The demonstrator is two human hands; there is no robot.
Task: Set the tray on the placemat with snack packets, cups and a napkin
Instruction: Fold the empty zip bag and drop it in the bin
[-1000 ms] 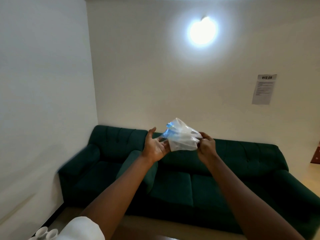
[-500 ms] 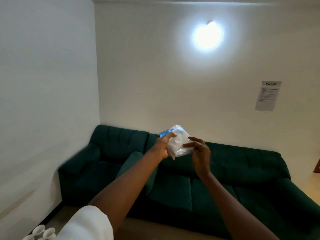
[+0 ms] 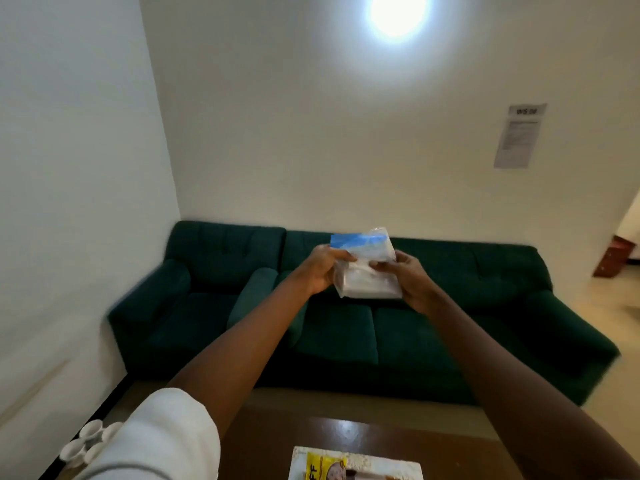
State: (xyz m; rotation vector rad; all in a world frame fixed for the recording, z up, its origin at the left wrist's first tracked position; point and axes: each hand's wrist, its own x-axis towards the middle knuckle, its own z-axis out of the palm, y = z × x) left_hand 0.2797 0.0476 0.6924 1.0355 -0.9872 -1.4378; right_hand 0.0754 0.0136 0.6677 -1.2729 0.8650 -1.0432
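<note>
Napkin pack (image 3: 367, 271), probably, pinched between left hand (image 3: 320, 271) and right hand (image 3: 410, 284). Slick wrapper could slip or tear mid-air.

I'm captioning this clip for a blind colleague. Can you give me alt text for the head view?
Both hands, left hand and right hand, hold a clear plastic napkin pack up before a green sofa. Below, a yellow snack packet lies on a tray on the brown table; white cups sit lower left.

Both my arms stretched forward, raised. Left hand (image 3: 320, 270) curled, thumb on top, grip closed. Right hand (image 3: 407, 284) opposite, fingers pinching, grip closed. White sleeve (image 3: 162, 441) on left arm.
</note>
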